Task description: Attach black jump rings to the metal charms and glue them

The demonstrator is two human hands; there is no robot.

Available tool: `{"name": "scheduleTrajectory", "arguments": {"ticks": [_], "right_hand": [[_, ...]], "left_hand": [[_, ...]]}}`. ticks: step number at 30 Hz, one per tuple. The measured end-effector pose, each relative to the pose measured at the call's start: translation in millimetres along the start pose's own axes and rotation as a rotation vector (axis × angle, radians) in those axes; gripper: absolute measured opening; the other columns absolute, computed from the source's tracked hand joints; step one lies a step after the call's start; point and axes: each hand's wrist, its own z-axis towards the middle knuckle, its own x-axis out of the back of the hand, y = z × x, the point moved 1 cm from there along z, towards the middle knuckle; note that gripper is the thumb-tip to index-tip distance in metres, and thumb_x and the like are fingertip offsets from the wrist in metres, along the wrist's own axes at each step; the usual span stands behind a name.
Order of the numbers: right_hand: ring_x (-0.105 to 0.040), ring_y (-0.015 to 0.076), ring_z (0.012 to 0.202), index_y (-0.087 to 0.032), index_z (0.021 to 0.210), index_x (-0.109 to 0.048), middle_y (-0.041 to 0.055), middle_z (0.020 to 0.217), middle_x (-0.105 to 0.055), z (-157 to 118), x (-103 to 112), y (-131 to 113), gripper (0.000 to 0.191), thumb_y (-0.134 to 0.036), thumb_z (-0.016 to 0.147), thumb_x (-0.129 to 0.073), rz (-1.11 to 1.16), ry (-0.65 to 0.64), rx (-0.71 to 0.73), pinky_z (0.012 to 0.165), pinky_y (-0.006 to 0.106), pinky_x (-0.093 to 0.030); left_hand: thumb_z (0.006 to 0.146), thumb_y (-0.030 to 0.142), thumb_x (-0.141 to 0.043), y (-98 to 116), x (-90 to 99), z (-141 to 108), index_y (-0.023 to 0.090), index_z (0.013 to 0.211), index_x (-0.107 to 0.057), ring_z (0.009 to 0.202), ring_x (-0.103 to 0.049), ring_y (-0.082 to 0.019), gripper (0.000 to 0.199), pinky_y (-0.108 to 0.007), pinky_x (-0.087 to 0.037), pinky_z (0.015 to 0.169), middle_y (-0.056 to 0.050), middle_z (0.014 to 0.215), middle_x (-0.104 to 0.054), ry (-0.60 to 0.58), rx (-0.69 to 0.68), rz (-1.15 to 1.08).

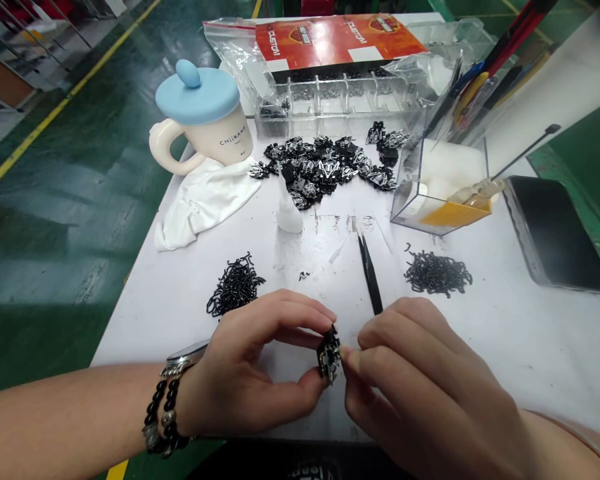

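Between the thumb and fingertips of my left hand [265, 360] is a small black and silver part [329, 355], held upright above the white table. My right hand [420, 380] is closed in a pinch, its fingertips right at the part's right side. Whatever those fingertips hold is hidden. Black tweezers [370, 273] lie just beyond my right hand. A heap of small bent black pieces [236, 285] sits beyond my left hand, and a similar heap [437, 272] lies at the right. A tiny silver-black piece [305, 275] rests between them.
Many black and silver parts [325, 167] are piled at the back, before a transparent compartment tray [330, 100]. A lidded mug [205, 120], white cloth [207, 200] and small white bottle [289, 217] stand left. Right are a pen holder [445, 190] and a dark phone-like slab [560, 230].
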Motion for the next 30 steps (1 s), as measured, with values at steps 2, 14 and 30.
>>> {"name": "scheduleTrajectory", "arguments": {"ticks": [2,14,30], "right_hand": [[-0.040,0.0144,0.065,-0.014,0.068,-0.051,0.0030,0.063,-0.048,0.3,0.0,-0.6,0.017,-0.005,0.082,-0.050,0.001,-0.001,0.003,0.059,0.030,-0.033],[-0.041,0.0132,0.063,-0.016,0.060,-0.045,0.0011,0.062,-0.049,0.5,-3.1,1.3,0.024,-0.004,0.080,-0.052,0.022,0.022,-0.013,0.057,0.031,-0.034],[-0.042,0.0133,0.062,-0.017,0.063,-0.046,0.0013,0.064,-0.049,-1.4,-4.0,1.3,0.022,-0.005,0.080,-0.053,-0.011,0.032,-0.006,0.057,0.031,-0.034]], "left_hand": [[0.064,-0.003,-0.064,0.2,-0.2,-0.2,0.021,0.109,-0.057,0.095,-0.061,-0.017,0.051,-0.020,-0.059,0.076,-0.005,0.104,-0.062,0.000,0.018,-0.013],[0.064,-0.002,-0.065,-0.3,-0.1,1.7,0.021,0.110,-0.058,0.096,-0.061,-0.017,0.051,-0.019,-0.059,0.077,-0.005,0.104,-0.061,0.005,0.050,-0.035],[0.064,-0.001,-0.066,-1.8,0.0,2.0,0.021,0.110,-0.058,0.095,-0.061,-0.019,0.051,-0.024,-0.059,0.073,-0.006,0.104,-0.062,0.010,-0.031,0.062]]}}
